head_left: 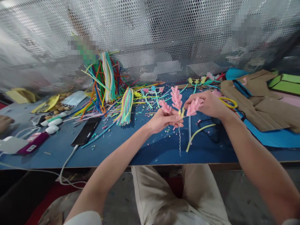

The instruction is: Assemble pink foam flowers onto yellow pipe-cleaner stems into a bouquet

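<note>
A pink pipe-cleaner flower with three fluffy sprigs stands upright above the table. My left hand is closed on it, thumb and fingers pinching where the sprigs meet. Below those fingers hangs its bare twisted wire stem. A short yellow pipe cleaner goes round the join. My right hand is closed at the yellow strand's upper end, its fingertips partly hidden behind the right sprig. Near the table's front lie a yellow-green pipe cleaner and a pale clear strip.
Bundles of coloured pipe cleaners and a black phone on a cable lie to the left. Finished small flowers sit behind my hands. Brown cardboard is at right. A perforated metal panel closes off the back. Another person's hand shows far left.
</note>
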A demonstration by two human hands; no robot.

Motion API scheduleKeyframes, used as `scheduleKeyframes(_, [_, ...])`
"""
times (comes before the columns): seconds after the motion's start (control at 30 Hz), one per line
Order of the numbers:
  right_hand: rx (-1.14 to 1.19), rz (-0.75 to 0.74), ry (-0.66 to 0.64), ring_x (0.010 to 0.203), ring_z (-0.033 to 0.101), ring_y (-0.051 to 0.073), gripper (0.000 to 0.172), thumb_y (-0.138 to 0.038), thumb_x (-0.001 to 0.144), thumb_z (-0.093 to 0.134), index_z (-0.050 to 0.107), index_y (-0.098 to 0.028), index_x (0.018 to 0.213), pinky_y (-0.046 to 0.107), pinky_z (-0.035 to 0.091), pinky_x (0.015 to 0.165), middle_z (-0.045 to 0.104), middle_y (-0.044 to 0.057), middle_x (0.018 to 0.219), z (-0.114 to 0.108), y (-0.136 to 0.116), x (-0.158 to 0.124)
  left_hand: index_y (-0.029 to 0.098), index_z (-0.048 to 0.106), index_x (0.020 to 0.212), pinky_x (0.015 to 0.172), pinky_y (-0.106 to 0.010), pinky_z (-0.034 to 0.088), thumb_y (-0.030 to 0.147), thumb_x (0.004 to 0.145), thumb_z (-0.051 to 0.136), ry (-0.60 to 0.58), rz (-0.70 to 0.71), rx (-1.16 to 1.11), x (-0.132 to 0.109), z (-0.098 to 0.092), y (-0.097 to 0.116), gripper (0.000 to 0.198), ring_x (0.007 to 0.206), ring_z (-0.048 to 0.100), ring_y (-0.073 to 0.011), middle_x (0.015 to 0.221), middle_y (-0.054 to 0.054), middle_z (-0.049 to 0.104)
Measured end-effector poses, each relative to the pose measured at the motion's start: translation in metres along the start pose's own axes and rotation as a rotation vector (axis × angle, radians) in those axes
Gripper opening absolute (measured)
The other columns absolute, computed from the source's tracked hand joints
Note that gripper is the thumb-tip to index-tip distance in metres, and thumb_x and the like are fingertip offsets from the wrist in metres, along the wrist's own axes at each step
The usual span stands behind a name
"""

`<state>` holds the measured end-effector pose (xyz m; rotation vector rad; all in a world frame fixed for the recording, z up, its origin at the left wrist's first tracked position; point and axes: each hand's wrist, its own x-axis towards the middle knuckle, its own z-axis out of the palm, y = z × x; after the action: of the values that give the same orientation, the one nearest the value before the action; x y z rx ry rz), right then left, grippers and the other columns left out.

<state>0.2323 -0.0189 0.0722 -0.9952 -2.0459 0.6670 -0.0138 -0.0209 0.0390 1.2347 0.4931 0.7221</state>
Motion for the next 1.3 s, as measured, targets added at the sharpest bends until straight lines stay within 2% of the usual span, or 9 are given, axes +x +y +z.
scheduleKeyframes(0.13, [0.044, 0.032, 0.276, 0.077, 0.071, 0.021, 0.016, -0.037, 0.081, 0.077, 0.081, -0.022, 0.085, 0.033, 0.054, 0.07, 0.078, 0.003, 0.084, 0.013, 0.004, 0.001, 0.012, 0.071, 0.078, 0.063, -0.021, 0.06, 0.035, 0.071, 0.091, 0.203, 0.111, -0.047, 0.005, -0.004, 0.0, 0.031, 0.069, 0.075, -0.0147, 0.08, -0.007, 0.077])
scheduleKeyframes(0.4, [0.071, -0.015, 0.407, 0.051, 0.047, 0.011, 0.022, -0.041, 0.086, 0.075, 0.083, -0.021, 0.086, 0.027, 0.034, 0.05, 0.065, -0.001, 0.06, 0.057, 0.001, 0.003, 0.016, 0.071, 0.082, 0.064, -0.018, 0.06, 0.031, 0.07, 0.091, 0.336, 0.213, -0.201, 0.007, -0.004, 0.005, 0.028, 0.071, 0.074, -0.012, 0.082, -0.002, 0.077])
scheduleKeyframes(0.57, [-0.177, -0.226, 0.343, 0.055, 0.051, 0.011, 0.019, -0.032, 0.094, 0.067, 0.082, -0.021, 0.09, 0.027, 0.039, 0.056, 0.067, 0.0, 0.067, 0.072, -0.004, -0.002, 0.017, 0.075, 0.083, 0.063, -0.017, 0.057, 0.029, 0.072, 0.089, 0.424, 0.302, -0.14, 0.01, -0.01, 0.008, 0.022, 0.065, 0.069, -0.0079, 0.078, 0.0, 0.075])
scheduleKeyframes(0.77, [-0.587, -0.477, 0.344, 0.069, 0.06, 0.016, 0.02, -0.032, 0.098, 0.063, 0.08, -0.024, 0.096, 0.031, 0.046, 0.068, 0.071, 0.003, 0.076, 0.061, -0.005, -0.005, 0.019, 0.08, 0.086, 0.06, -0.018, 0.053, 0.031, 0.068, 0.09, 0.561, 0.401, 0.0, 0.015, -0.014, 0.007, 0.024, 0.067, 0.068, -0.0085, 0.076, 0.0, 0.074])
scheduleKeyframes(0.9, [-0.635, -0.556, 0.285, 0.074, 0.062, 0.018, 0.018, -0.029, 0.098, 0.062, 0.078, -0.023, 0.103, 0.033, 0.05, 0.071, 0.071, 0.003, 0.079, 0.054, -0.001, -0.003, 0.019, 0.082, 0.089, 0.061, -0.02, 0.052, 0.034, 0.07, 0.089, 0.609, 0.408, 0.082, 0.016, -0.017, 0.003, 0.025, 0.066, 0.068, -0.0087, 0.08, -0.002, 0.076])
scheduleKeyframes(1.03, [-0.454, -0.605, 0.309, 0.102, 0.068, 0.024, 0.022, -0.024, 0.096, 0.063, 0.074, -0.023, 0.115, 0.04, 0.054, 0.093, 0.075, 0.009, 0.108, 0.047, -0.009, -0.005, 0.018, 0.082, 0.085, 0.06, -0.02, 0.051, 0.033, 0.073, 0.088, 0.648, 0.42, 0.099, 0.02, -0.026, -0.001, 0.02, 0.065, 0.067, -0.0085, 0.077, -0.003, 0.075])
scheduleKeyframes(1.13, [-0.123, -0.581, 0.308, 0.112, 0.067, 0.024, 0.021, -0.022, 0.097, 0.061, 0.074, -0.025, 0.113, 0.044, 0.052, 0.101, 0.075, 0.009, 0.113, 0.052, -0.044, -0.018, 0.018, 0.081, 0.084, 0.065, -0.021, 0.054, 0.03, 0.074, 0.088, 0.653, 0.439, 0.056, 0.022, -0.029, -0.003, 0.017, 0.063, 0.065, -0.0077, 0.073, -0.001, 0.073])
scheduleKeyframes(1.2, [0.287, -0.48, 0.147, 0.105, 0.07, 0.022, 0.022, -0.029, 0.101, 0.056, 0.073, -0.024, 0.115, 0.041, 0.055, 0.096, 0.076, 0.009, 0.108, 0.063, -0.08, -0.035, 0.017, 0.081, 0.084, 0.067, -0.02, 0.055, 0.028, 0.075, 0.087, 0.645, 0.441, 0.005, 0.023, -0.029, -0.004, 0.016, 0.063, 0.065, -0.0067, 0.073, 0.0, 0.072])
scheduleKeyframes(1.3, [0.981, -0.135, -0.247, 0.099, 0.074, 0.024, 0.048, -0.063, 0.101, 0.041, 0.066, -0.027, 0.121, 0.043, 0.06, 0.087, 0.077, 0.009, 0.107, 0.091, -0.123, -0.07, 0.015, 0.08, 0.085, 0.076, -0.021, 0.059, 0.024, 0.075, 0.086, 0.644, 0.419, -0.099, 0.023, -0.027, -0.005, 0.015, 0.071, 0.069, -0.0078, 0.08, -0.001, 0.075])
